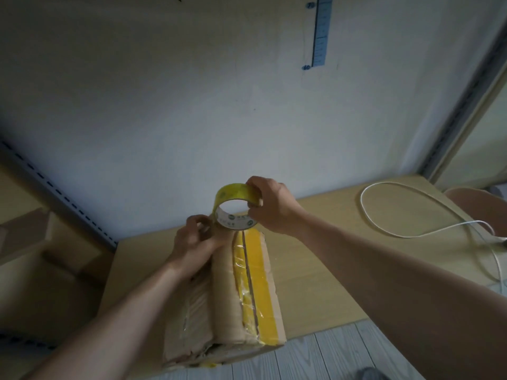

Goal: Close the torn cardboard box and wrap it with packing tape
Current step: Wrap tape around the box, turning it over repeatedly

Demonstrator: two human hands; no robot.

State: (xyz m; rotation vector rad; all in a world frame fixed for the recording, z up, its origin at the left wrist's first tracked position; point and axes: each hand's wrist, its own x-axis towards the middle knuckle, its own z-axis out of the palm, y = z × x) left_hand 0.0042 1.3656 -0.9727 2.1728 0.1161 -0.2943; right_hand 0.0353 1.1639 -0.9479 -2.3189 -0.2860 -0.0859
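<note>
A torn brown cardboard box (pixel 225 303) lies on a low wooden platform (pixel 315 272), its flaps closed and a yellow tape strip (pixel 260 286) running along the top seam. Above the box's far end my right hand (pixel 271 207) grips a roll of yellow packing tape (pixel 233 198), thumb and fingers round its rim. My left hand (pixel 194 242) is at the roll's lower left edge, its fingers curled and pinching at the tape there; the tape's free end is too small to make out. The left wrist is over the box top.
A white cable (pixel 411 212) loops across the platform at the right, near a brown rounded object (pixel 477 207). A pale wall rises behind. Cardboard pieces (pixel 30 237) lie on the left. Grey plank flooring (pixel 329 357) shows in front of the platform.
</note>
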